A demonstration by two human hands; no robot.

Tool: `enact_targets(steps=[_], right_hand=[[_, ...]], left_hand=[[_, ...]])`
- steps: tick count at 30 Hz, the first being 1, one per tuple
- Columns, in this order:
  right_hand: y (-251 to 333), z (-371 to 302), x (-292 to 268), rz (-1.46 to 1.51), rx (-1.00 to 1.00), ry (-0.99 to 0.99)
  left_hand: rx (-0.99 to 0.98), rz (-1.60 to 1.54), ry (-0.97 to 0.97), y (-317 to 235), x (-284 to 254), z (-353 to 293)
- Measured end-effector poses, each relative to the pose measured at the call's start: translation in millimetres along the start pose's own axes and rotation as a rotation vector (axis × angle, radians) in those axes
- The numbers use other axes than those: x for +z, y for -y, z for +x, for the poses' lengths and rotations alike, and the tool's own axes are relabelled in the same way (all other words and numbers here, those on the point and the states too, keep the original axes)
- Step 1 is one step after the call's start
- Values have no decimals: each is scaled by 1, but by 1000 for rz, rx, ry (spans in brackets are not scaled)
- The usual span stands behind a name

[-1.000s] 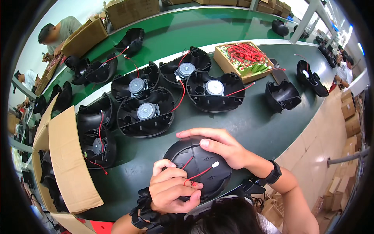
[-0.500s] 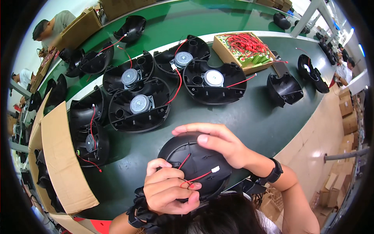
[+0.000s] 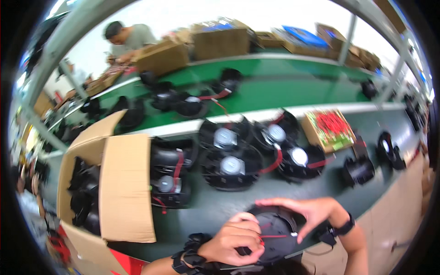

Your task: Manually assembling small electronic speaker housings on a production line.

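Observation:
A round black plastic speaker housing point(image 3: 277, 247) lies low in the view, between my two hands. My left hand point(image 3: 236, 240) is closed at its left side, fingers curled around a thin red wire point(image 3: 275, 236). That wire runs across the housing to a small white connector point(image 3: 294, 234) at its right side. My right hand point(image 3: 316, 211) curves around the far and right rim, index finger stretched along the top and thumb beside the connector. Behind lie several similar black housings point(image 3: 231, 180), with round silver speaker drivers point(image 3: 232, 165) and red leads.
On the left stands an open cardboard box point(image 3: 127, 192) of black parts. A shallow box point(image 3: 316, 134) holding red wires sits at the back right, near another black shell point(image 3: 359, 169). Across the green bench point(image 3: 275, 82), a person point(image 3: 135, 39) works behind cartons point(image 3: 220, 42).
My view has swung up and left, so the bench and cardboard box show more fully. My right thumb has shifted from atop the housing to its right side, near the connector.

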State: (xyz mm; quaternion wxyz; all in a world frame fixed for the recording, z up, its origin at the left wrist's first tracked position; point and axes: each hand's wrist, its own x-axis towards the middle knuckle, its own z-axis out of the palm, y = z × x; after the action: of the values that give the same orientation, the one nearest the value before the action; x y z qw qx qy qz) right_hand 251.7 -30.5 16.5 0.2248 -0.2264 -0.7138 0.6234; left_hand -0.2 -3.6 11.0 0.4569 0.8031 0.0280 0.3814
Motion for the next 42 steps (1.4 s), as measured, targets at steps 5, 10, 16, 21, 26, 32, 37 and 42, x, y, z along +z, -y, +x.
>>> enact_targets(steps=[5,10,16,21,26,32,37,42], right_hand=[[16,7,1,-252,7,-19],[14,9,3,-275,24,-18],[7,0,22,-340,-58,-264],[2,-24,41,-435,-19,-616],[-8,-26,64,-569,-7,-780],[-3,-23,67,-431,17,-706],[1,-24,63,-475,39,-654],[31,-29,59,-501,42,-668]], left_hand=[[113,-58,4,-7,2,6],[138,-39,5,-9,4,0],[70,265,-205,0,-8,-3],[-89,30,-246,4,-1,-1],[-291,242,-29,-4,11,10],[-251,265,37,0,10,9],[-214,247,11,4,11,8],[-174,129,-29,0,6,11]])
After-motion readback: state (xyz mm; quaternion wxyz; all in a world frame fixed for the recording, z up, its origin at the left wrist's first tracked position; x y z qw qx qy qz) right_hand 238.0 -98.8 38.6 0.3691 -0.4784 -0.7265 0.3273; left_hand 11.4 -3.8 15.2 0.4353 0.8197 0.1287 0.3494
